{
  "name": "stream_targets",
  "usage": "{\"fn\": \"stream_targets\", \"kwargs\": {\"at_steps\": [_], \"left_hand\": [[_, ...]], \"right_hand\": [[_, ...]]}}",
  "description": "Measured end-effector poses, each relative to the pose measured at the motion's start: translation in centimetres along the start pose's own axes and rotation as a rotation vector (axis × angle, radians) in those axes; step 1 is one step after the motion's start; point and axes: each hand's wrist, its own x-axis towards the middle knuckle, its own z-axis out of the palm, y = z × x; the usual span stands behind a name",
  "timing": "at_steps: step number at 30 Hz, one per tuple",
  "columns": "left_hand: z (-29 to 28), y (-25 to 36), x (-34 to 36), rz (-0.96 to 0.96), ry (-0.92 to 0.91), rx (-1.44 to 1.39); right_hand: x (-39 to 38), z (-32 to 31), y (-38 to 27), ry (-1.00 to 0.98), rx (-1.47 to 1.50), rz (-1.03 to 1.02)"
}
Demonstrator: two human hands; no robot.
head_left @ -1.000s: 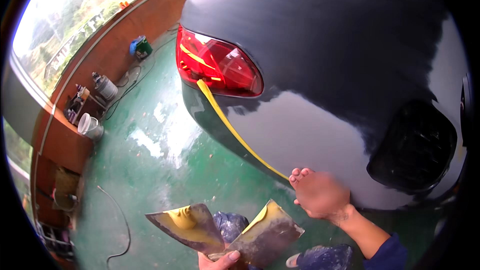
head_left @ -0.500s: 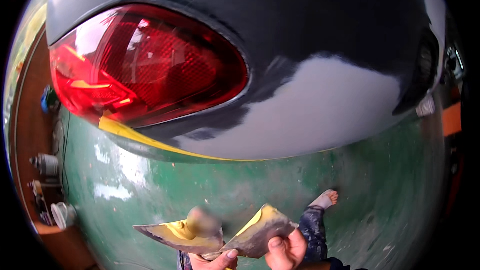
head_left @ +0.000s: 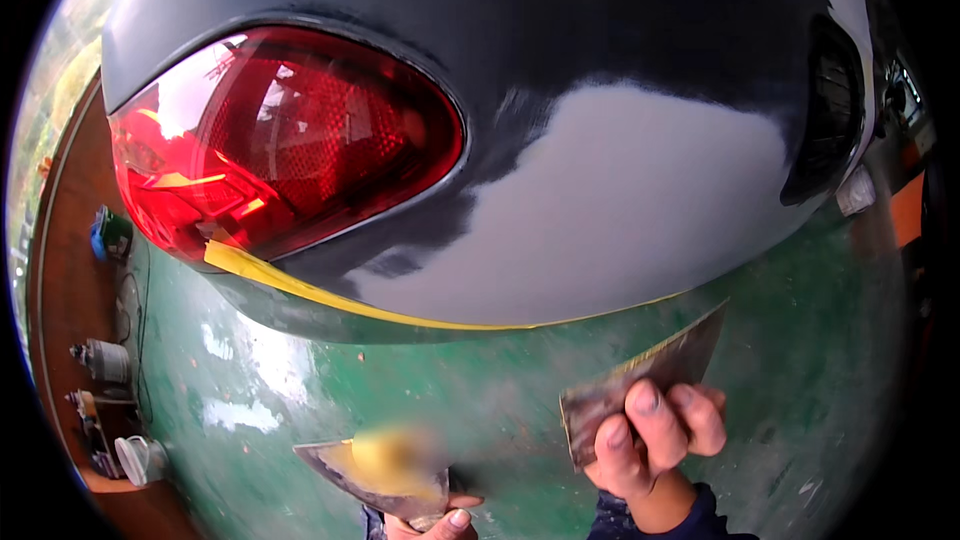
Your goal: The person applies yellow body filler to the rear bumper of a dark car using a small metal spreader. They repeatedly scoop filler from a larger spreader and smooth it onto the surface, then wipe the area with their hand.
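Observation:
At the bottom of the view my left hand [head_left: 432, 525] grips the handle of a putty knife [head_left: 330, 462], its broad blade carrying a blurred mound of yellow putty [head_left: 385, 452]. My right hand [head_left: 660, 435] is raised to the right, fingers and thumb pinching a flat spreader [head_left: 610, 395] with a thin yellow line along its upper edge. That spreader is held apart from the car, below the light grey sanded patch [head_left: 620, 200] on the dark body panel [head_left: 640, 20]. Yellow masking tape [head_left: 330, 302] runs along the panel's lower edge, starting under the red tail light [head_left: 310, 130].
Below the car spreads a green floor [head_left: 500, 380] with shiny patches. Along the left stand a white bucket [head_left: 140, 460], a grey container [head_left: 103, 360] and a blue and green item [head_left: 110, 233] beside a brown surface [head_left: 70, 240]. A dark cable [head_left: 142, 340] lies nearby.
My right hand has moved up and right with the spreader, away from the putty knife. My left hand has dropped slightly. The view has shifted, and the foot seen on the floor is now hidden.

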Motion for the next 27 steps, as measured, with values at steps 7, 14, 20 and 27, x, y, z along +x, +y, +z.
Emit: {"fn": "stream_targets", "kwargs": {"at_steps": [7, 14, 20, 27], "left_hand": [[0.2, 0.4, -1.0, -0.029, -0.009, 0.049], [0.4, 1.4, -1.3, 0.011, 0.001, 0.07], [-0.6, 1.1, -1.6, -0.014, -0.028, -0.009], [0.3, 2.1, -1.9, -0.033, -0.028, -0.054]], "right_hand": [[3.1, 3.2, 3.1, 0.002, -0.052, -0.024], [3.4, 4.1, 2.7, -0.048, -0.062, 0.045], [3.1, 3.1, 2.2, -0.078, -0.01, 0.063], [5.6, 2.7, 2.9, -0.134, -0.011, 0.106]]}}
